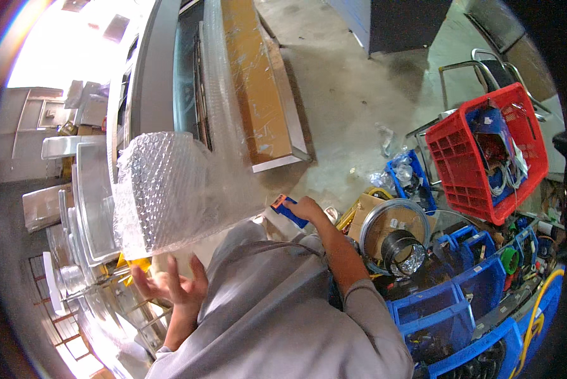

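A sheet of clear bubble wrap [170, 196] spreads in front of me, its left part rolled or folded over thickly. Just below its lower left edge is my left hand [173, 284], fingers spread and apart, with nothing seen in them. My right hand [304, 210] is closed on a small flat blue and orange object [290, 210], whose exact kind I cannot make out. That object sits beside the right end of the bubble wrap. Behind the wrap, a long brown-faced panel with pale edges [255, 88] stretches away from me.
To the right, a red plastic crate [451, 161] holding cables and a blue item stands by metal-framed chairs. Nearer are blue parts bins [435, 316], a coil of wire or tubing [365, 234] and cardboard. Pale panels [97, 202] lean at the left.
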Demonstrator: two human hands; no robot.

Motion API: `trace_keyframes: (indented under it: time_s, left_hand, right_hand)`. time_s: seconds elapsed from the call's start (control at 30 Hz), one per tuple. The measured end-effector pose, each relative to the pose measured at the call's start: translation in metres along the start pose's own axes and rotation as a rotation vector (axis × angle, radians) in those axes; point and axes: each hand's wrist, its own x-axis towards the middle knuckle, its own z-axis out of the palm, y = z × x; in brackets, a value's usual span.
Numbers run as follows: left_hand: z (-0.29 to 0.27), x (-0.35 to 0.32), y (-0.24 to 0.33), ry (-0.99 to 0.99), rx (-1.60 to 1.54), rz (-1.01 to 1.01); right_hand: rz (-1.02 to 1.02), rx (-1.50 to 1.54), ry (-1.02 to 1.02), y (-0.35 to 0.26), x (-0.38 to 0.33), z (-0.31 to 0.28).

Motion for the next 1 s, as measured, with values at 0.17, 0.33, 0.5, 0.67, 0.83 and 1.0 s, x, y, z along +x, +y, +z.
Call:
trace_keyframes:
  time_s: [0.17,0.33,0.5,0.67,0.83,1.0]
  left_hand:
    - [0.042,-0.004,0.060,-0.813,-0.812,-0.011]
    - [0.177,-0.099,0.084,-1.230,0.328,0.753]
    - [0.220,-0.096,0.077,-1.521,0.585,1.007]
    - [0.275,-0.132,0.068,-1.719,0.598,1.120]
    - [0.292,-0.156,0.044,-1.695,0.177,0.539]
    - [0.258,-0.104,0.100,-1.494,-0.713,0.040]
  right_hand:
    - [0.214,0.184,-0.134,0.056,-0.018,0.012]
    - [0.239,0.171,0.164,0.115,-0.030,0.028]
    - [0.308,0.259,0.234,0.140,-0.043,-0.006]
    - [0.344,0.427,0.374,0.195,-0.013,0.002]
    - [0.270,0.648,0.468,0.239,0.023,0.036]
    - [0.482,0.926,0.517,0.203,-0.020,0.001]
